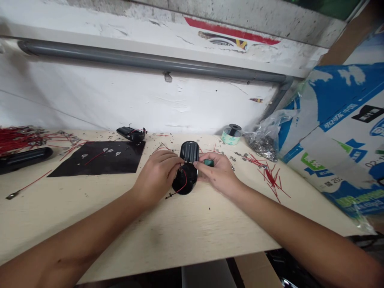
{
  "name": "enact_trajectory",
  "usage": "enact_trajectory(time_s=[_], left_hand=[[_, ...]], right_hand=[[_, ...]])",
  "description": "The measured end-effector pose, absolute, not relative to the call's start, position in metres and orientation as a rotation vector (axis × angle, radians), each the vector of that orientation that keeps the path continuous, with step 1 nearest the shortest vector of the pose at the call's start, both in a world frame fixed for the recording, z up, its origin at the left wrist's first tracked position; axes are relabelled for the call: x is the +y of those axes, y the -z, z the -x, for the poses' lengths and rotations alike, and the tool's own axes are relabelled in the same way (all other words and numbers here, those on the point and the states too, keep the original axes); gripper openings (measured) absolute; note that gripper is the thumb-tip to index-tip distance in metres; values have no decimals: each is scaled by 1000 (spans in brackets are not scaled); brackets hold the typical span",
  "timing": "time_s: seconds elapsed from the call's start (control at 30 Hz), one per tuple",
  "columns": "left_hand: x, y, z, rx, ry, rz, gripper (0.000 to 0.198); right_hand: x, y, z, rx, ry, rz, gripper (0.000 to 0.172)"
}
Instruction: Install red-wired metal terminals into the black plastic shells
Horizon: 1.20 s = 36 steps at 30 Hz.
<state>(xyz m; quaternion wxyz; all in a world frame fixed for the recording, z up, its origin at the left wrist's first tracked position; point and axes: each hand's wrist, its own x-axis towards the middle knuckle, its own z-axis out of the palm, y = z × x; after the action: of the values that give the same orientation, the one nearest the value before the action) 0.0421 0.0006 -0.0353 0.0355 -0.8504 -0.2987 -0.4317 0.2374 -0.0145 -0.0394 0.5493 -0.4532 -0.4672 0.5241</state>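
Note:
A black plastic housing [185, 179] stands on the pale wooden workbench [126, 224] between my hands, with a ribbed, battery-holder-like part [189, 152] at its far end. A thin red wire [183, 188] with a small metal end loops from it toward me. My left hand [157, 175] grips the housing's near side, with its fingertips at the wires. My right hand [217, 172] holds a green-handled tool [209, 162], its fingertips against the housing. The tool's tip is hidden.
A black mat [99, 159] with red wires and metal tabs lies to the left. Beyond are a red wire bundle [18, 140], a black case [132, 134], tape [231, 134], a bag of metal parts [264, 140], and loose red wires [271, 178].

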Motion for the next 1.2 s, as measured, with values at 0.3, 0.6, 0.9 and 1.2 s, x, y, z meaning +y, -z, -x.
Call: enact_trajectory(time_s=[0.3, 0.6, 0.9, 1.2], left_hand=[[0, 33, -44, -1058, 1386, 2851, 20], [-4, 28, -45, -1106, 1275, 2896, 19], [-4, 30, -44, -1145, 1174, 2906, 16], [-6, 28, -45, -1168, 1227, 2882, 18]], right_hand=[[-15, 39, -238, -1129, -1258, 1041, 31], [-18, 34, -237, -1239, -1061, 1141, 28], [-20, 31, -238, -1401, -905, 1152, 21], [-19, 36, -238, -1360, -1031, 1166, 26]])
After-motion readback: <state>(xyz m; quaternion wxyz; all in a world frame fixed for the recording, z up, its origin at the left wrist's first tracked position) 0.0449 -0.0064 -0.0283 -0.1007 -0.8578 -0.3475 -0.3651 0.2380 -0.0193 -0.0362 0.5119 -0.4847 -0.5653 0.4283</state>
